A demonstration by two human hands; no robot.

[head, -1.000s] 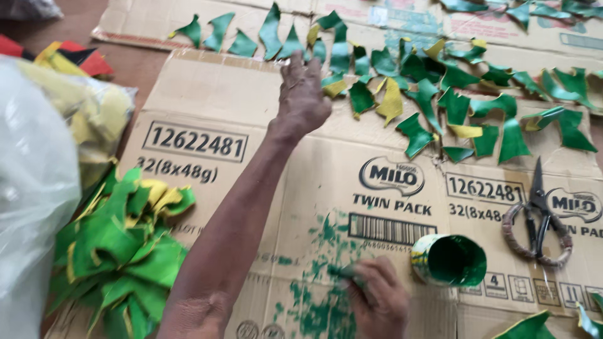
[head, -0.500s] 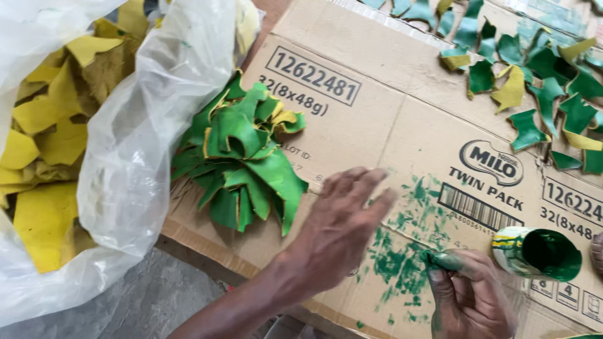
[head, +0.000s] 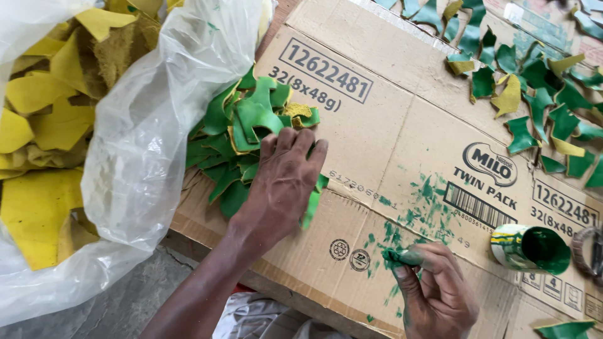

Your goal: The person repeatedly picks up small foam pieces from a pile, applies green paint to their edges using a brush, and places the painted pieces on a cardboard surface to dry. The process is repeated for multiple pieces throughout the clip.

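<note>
Nearest the camera, the right hand (head: 436, 295) curls its fingers around a small green-tipped paint brush (head: 402, 256), pinching it with the wet tip resting on the flattened cardboard box (head: 389, 125) amid green paint smears (head: 421, 210). Just to the right of that hand an open tin of green paint (head: 529, 248) lies on its side on the cardboard, and the handles of scissors (head: 589, 251) show at the right edge. A green piece (head: 565, 329) lies at the bottom right corner.

Farther up and to the left, the left hand (head: 282, 182) lies flat, fingers together and extended, pressing down on a pile of green-painted cut-out pieces (head: 245, 135) at the cardboard's left edge; some pieces show yellow undersides. Beside the pile, a clear plastic bag (head: 151, 138) holds unpainted yellow pieces (head: 38, 207).

Farthest away, along the top right, painted green pieces (head: 534, 107) are spread singly across the cardboard, a few yellowish ones among them.
</note>
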